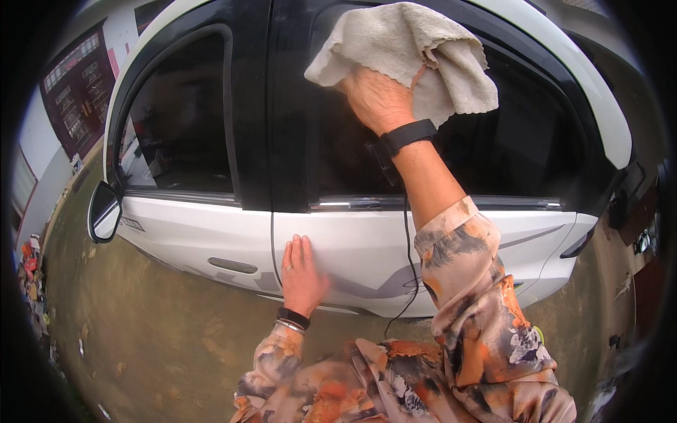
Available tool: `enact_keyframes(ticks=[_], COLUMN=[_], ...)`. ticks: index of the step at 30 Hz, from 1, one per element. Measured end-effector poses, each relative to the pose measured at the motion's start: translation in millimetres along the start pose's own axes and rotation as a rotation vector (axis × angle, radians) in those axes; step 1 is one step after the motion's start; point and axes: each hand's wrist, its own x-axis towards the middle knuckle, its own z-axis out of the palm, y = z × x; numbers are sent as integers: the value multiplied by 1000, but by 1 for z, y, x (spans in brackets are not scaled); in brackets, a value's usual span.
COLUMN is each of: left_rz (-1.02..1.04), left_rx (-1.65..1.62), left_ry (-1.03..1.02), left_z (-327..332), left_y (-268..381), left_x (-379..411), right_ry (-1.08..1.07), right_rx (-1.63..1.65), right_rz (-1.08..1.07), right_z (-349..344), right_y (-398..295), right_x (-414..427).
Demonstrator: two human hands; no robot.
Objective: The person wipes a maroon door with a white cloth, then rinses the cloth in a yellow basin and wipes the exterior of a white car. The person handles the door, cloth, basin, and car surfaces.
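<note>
My right hand (pixel 378 98) is raised to the upper part of the car's rear side window (pixel 508 143), gripping a beige cloth (pixel 391 39) that covers its fingers. The cloth's loose folds hang to the right of the hand. A black strap with a device circles the right wrist, and a thin black cable (pixel 410 254) hangs below it. Lower down, my left hand (pixel 302 275) lies flat against the white rear door (pixel 359 232) near the seam with the front door, fingers pointing up, holding nothing.
The side mirror (pixel 104 211) sticks out at the left, near the front window (pixel 180 116). A recessed door handle (pixel 232 265) lies left of my left hand. Assorted items (pixel 31 280) line the ground's far left edge. A dark red double door (pixel 79 95) stands behind the car.
</note>
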Motion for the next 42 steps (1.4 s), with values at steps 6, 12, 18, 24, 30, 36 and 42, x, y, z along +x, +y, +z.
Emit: enact_keyframes(ticks=[6,12,18,24,30,36,42], left_rz=[28,26,64,80,80,94,82], left_rx=[-38,-20,-4,-21,-33,-63,6], left_ry=[25,68,58,30,-19,-27,-29], left_z=[7,3,4,-4,-8,-7,1], left_y=[6,7,7,7,2,3,-9], left_x=[1,1,2,1,2,0,-4], right_ry=[79,-579,-972,-211,-10,-143,-339], right_rx=[458,692,254,-49,-140,330,554], right_rz=[-42,43,206,548,725,250,76], right_z=[22,29,-38,-79,-57,-23,0], right_y=[-37,-35,61,173,164,4,-47], right_x=[-81,-225,-249,-284,-268,-242,-227])
